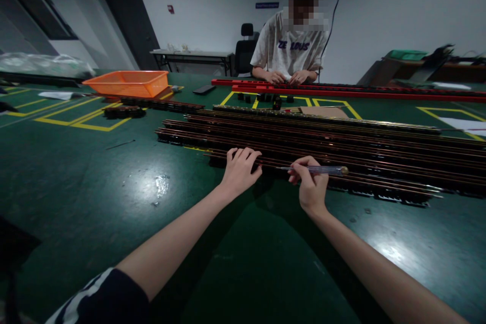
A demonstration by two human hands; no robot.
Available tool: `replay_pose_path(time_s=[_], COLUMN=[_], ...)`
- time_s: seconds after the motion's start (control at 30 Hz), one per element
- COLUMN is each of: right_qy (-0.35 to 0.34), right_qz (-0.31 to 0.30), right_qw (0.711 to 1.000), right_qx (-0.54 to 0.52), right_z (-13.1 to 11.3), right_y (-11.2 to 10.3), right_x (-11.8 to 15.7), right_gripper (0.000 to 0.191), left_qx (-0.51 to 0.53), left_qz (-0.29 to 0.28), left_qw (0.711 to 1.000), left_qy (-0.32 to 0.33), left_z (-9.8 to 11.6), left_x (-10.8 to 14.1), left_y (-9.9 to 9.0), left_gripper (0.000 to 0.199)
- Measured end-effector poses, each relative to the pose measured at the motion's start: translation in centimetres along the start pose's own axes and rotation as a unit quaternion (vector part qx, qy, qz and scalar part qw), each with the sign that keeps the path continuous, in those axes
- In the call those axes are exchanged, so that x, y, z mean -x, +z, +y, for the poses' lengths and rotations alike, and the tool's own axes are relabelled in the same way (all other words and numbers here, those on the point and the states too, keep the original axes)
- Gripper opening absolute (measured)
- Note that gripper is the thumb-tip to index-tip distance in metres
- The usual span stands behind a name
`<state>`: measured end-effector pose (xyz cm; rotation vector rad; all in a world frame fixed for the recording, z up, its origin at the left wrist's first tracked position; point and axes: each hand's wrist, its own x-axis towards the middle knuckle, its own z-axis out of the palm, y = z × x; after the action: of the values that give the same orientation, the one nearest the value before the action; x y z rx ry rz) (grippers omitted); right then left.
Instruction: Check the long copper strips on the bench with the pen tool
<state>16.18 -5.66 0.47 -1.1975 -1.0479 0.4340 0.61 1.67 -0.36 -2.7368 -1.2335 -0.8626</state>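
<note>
In my right hand (312, 182) is a screwdriver (331, 170) with a translucent handle, gripped between thumb and fingers. Its thin shaft points left, and the tip is close to the nearest long dark rail (360, 182), which carries copper-coloured rods. Across the left part of that same rail, my left hand (240, 171) has its fingers curled over the top, with the thumb on the near side. Exactly what lies under the left fingertips is hidden. More dark rails with copper-coloured rods (304, 134) lie side by side just behind.
An orange bin (131, 83) stands at the back left, with short dark rail pieces (123, 111) before it. Across the green table (94, 177), a person (290, 50) works at long red rails (360, 91). Small black blocks (268, 97) and cardboard (326, 112) lie between us.
</note>
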Motion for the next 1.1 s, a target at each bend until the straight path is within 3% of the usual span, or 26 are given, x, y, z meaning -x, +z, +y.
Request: replay_pose_path(time_s=[1.1], right_qy=[0.037], right_qz=[-0.012], right_qw=[0.998], right_qx=[-0.044], right_z=[0.10], right_y=[0.29], right_x=[-0.10], right_gripper=[0.009], left_qx=[-0.013], left_qz=[0.009], left_qw=[1.000], left_qy=[0.002], left_z=[-0.10], left_x=[0.06], left_y=[0.33], left_gripper=[0.034])
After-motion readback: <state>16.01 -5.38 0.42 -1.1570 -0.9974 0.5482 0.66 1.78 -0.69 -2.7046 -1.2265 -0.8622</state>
